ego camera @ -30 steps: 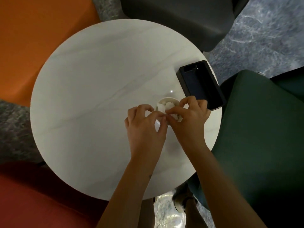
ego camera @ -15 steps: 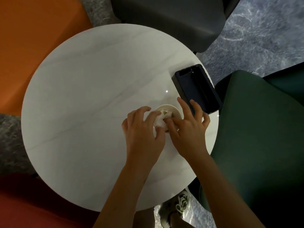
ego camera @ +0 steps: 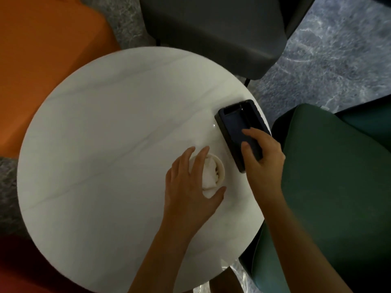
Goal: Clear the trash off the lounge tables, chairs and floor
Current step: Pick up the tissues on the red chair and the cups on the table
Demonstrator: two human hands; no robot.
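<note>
A small white paper cup (ego camera: 220, 166) stuffed with crumpled white tissue (ego camera: 209, 176) stands on the round white table (ego camera: 105, 144), right of its middle. My left hand (ego camera: 190, 187) lies over the cup with fingers stretched along its far left side and the thumb against its near side. A black rectangular tray (ego camera: 234, 123) sits at the table's right edge. My right hand (ego camera: 264, 161) grips its near end, thumb and forefinger on the inside, the other fingers hidden round the edge.
Seats ring the table: an orange one (ego camera: 42, 60) at the upper left, a dark grey chair (ego camera: 211, 28) at the top, a green chair (ego camera: 328, 187) on the right, a red seat (ego camera: 17, 267) at the lower left. Grey marbled floor (ego camera: 338, 60) shows beyond.
Both hands were pressing tissue into the cup. My right hand has left the cup and taken hold of the black tray; my left hand has spread over the cup.
</note>
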